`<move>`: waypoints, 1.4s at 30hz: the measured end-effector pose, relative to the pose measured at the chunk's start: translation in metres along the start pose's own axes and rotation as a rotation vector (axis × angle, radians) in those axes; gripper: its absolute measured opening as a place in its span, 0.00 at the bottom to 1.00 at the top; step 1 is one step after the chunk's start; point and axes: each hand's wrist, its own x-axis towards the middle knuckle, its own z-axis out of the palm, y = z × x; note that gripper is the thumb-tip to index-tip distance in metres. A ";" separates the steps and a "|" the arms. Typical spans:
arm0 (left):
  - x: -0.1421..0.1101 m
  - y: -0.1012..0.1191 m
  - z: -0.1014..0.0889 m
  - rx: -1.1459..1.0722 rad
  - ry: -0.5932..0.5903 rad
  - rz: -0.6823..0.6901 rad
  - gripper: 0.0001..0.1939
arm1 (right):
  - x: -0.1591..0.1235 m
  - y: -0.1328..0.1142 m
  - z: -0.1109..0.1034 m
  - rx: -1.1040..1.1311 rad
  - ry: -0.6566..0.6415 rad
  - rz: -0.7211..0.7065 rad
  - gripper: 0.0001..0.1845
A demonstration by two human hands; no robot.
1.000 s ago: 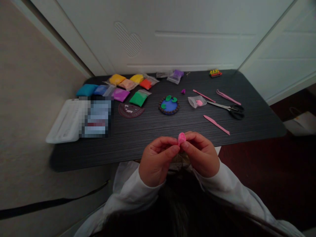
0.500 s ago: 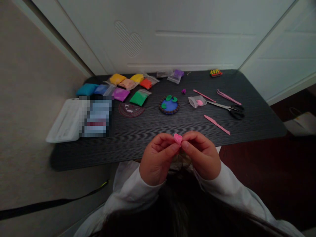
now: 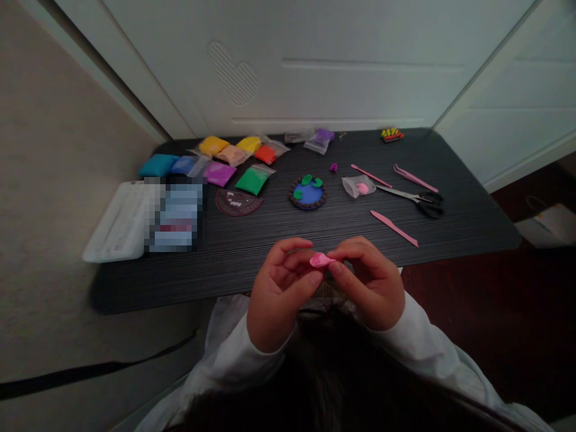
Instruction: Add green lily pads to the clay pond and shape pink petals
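A small piece of pink clay (image 3: 320, 260), shaped like a cupped petal with a narrow end, is held above the table's front edge. My right hand (image 3: 371, 285) pinches its narrow end between thumb and index finger. My left hand (image 3: 281, 294) is loosely curled beside the wide end, with its index finger raised and its thumb apart below. The clay's rim lies close to the left fingers; whether they touch it I cannot tell. Beyond my hands sits a round blue clay pond (image 3: 308, 194) with a brown beaded rim and green leaf shapes.
On the dark table (image 3: 234, 252) lie a pink clay knife (image 3: 394, 228), scissors (image 3: 418, 199), pink tweezers (image 3: 416, 178), a thin pink tool (image 3: 371, 176) and a bag with pink clay (image 3: 359, 186). Several clay packets (image 3: 254, 180), a protractor (image 3: 238, 203) and a white box (image 3: 123, 222) are left.
The pink clay has turned from upright to lying sideways, its wide end toward the left. My left hand has loosened its pinch and shifted slightly left; my right hand keeps hold.
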 end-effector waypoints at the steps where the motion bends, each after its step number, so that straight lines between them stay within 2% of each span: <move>1: 0.000 0.002 0.000 0.007 -0.016 0.020 0.20 | 0.000 0.000 -0.001 -0.045 0.000 -0.039 0.09; 3: -0.001 0.004 0.001 0.024 -0.029 0.042 0.24 | 0.000 0.000 -0.002 -0.138 -0.004 -0.125 0.11; 5: 0.000 0.005 0.002 0.049 -0.007 0.036 0.24 | -0.001 0.000 -0.003 -0.212 -0.012 -0.183 0.12; 9: 0.001 0.005 0.003 0.073 0.041 0.007 0.21 | -0.002 0.002 -0.004 -0.284 -0.026 -0.227 0.14; 16: 0.002 0.003 0.001 0.035 0.024 -0.033 0.20 | -0.001 0.008 -0.008 -0.368 -0.041 -0.332 0.20; 32: 0.003 -0.001 0.002 0.015 0.010 -0.098 0.19 | -0.001 0.009 -0.005 -0.422 -0.015 -0.375 0.14; 42: 0.004 -0.001 0.002 -0.020 0.015 -0.119 0.19 | -0.002 0.011 -0.005 -0.426 0.001 -0.422 0.15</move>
